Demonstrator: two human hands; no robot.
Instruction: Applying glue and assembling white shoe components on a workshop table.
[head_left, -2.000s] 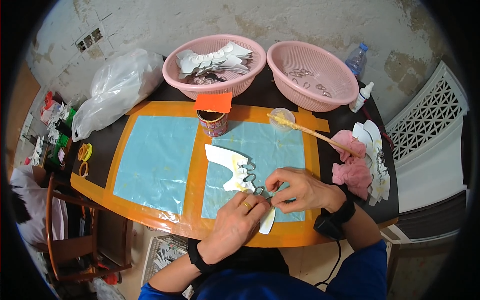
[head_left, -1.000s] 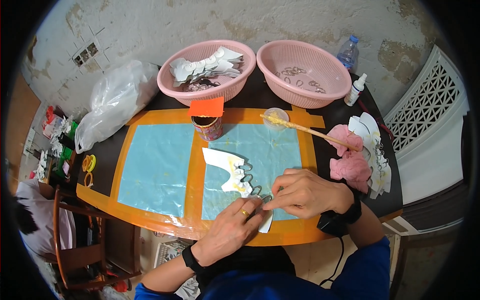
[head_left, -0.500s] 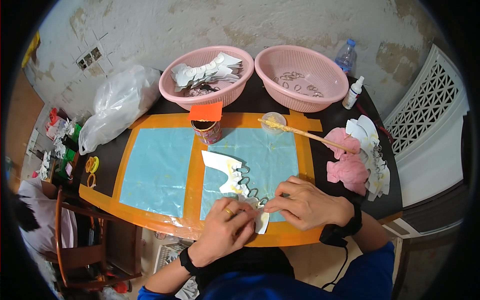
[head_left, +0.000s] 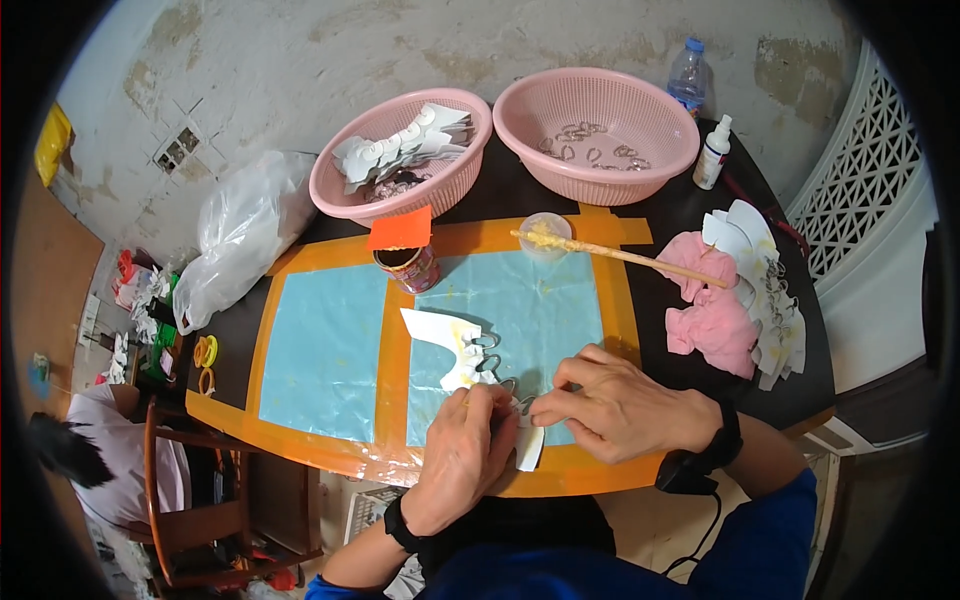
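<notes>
White piece [head_left: 463,372]: lies on the right-hand blue sheet [head_left: 550,300], in front of the person, its curved strip running down under the left fingers; metal rings [head_left: 489,341] line its right edge.
Left hand [head_left: 458,460]: curls over the piece's lower part, fingertips on it; whether they pinch or only press cannot be told.
Right hand [head_left: 630,405]: thumb and forefinger draw together at that lower part's right edge, beside a ring; what they grip, if anything, cannot be told.
Tin [head_left: 418,272]: stands beyond the piece, an orange card [head_left: 400,229] across its top.
Stick [head_left: 630,257]: its yellow-smeared end lies over a small clear tub [head_left: 552,252], the other end over pink cloth [head_left: 714,330].
Finished-looking stack [head_left: 775,325]: white pieces with rings, just right of the cloth.
Baskets: the left pink basket [head_left: 440,192] holds white pieces, the right pink basket [head_left: 600,188] loose rings.
</notes>
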